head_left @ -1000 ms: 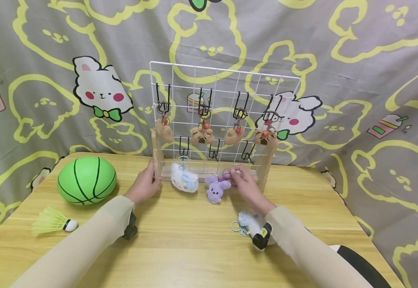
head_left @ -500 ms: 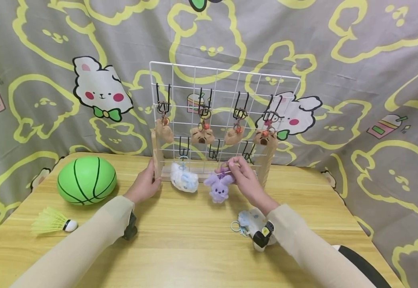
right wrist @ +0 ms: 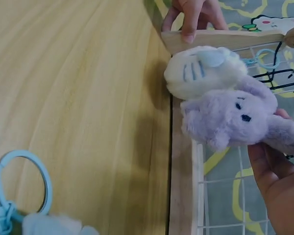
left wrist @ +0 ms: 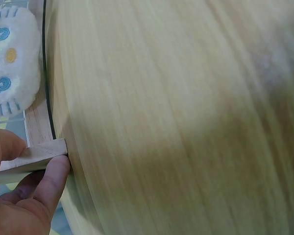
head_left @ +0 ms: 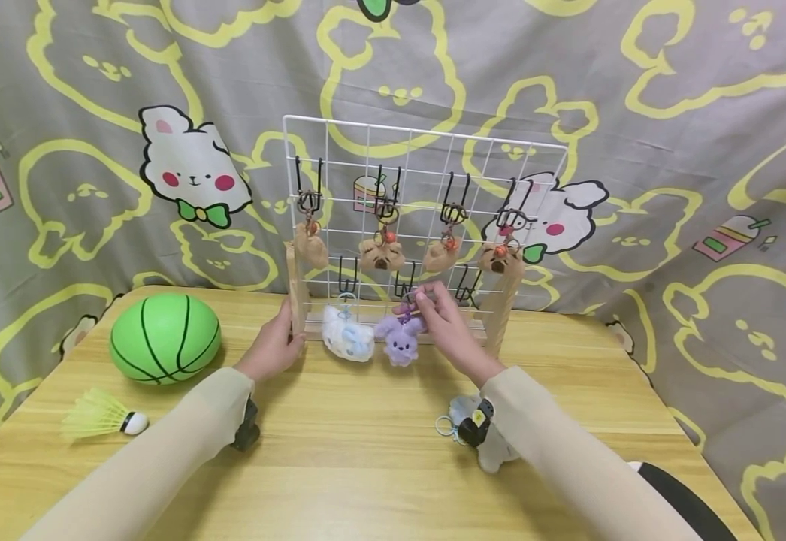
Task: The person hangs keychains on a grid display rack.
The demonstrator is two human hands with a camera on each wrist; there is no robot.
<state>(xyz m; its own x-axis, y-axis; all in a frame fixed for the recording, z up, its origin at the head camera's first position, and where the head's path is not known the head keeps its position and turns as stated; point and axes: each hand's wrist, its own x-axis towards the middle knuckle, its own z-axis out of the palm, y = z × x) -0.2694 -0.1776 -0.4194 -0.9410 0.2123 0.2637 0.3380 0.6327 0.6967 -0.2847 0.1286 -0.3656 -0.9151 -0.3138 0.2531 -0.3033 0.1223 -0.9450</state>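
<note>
My right hand pinches the ring of a purple long-eared plush keychain, right by the middle lower black hook of a white wire grid rack. In the right wrist view, the purple plush overlaps a white plush keychain, which hangs from the left lower hook by a light blue ring. My left hand grips the rack's left wooden upright. The left wrist view shows thumb and fingers on both sides of that wood.
Several brown plush keychains hang along the upper hooks. Another white-and-blue plush keychain lies under my right wrist. A green ball and a yellow shuttlecock sit at left, a black-and-white object at lower right. A patterned curtain stands behind.
My right hand has lifted the purple plush by its ring, then carried it left and toward the middle lower hook. The left hand stays on the upright.
</note>
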